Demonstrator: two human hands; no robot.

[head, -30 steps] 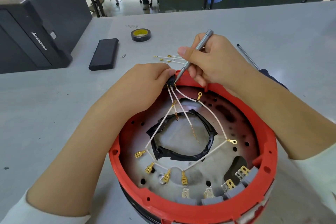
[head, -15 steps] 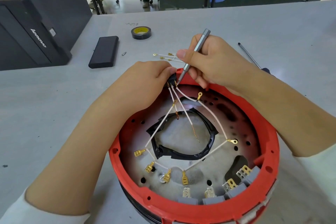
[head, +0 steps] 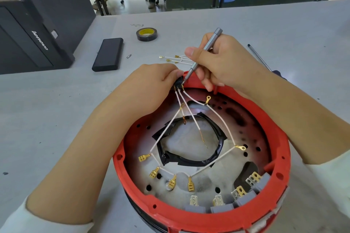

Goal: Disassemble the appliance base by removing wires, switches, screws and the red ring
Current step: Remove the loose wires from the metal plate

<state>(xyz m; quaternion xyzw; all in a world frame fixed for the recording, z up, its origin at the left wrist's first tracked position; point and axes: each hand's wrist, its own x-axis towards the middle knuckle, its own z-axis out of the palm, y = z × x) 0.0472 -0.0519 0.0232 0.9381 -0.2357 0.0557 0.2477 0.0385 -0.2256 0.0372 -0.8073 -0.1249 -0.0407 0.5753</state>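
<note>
The round appliance base with its red ring (head: 284, 161) lies open side up in front of me. At its far rim my left hand (head: 151, 85) pinches a small black switch (head: 179, 83). White wires (head: 166, 128) with brass terminals fan from the switch into the base. My right hand (head: 217, 62) grips a slim grey screwdriver (head: 205, 51) like a pen, its tip against the switch. Several grey switches (head: 221, 209) sit along the near inner wall. A black taped ring (head: 189, 161) lines the central hole.
Loose white wires (head: 176, 58) lie on the grey table behind my hands. A black tape roll (head: 147, 34), a black flat case (head: 108, 56) and a small bit (head: 129, 56) lie at the back left beside a black computer tower (head: 34, 34). A second screwdriver (head: 259, 58) lies at the right.
Both hands and the screwdriver keep almost the same place at the switch; only the view has shifted slightly.
</note>
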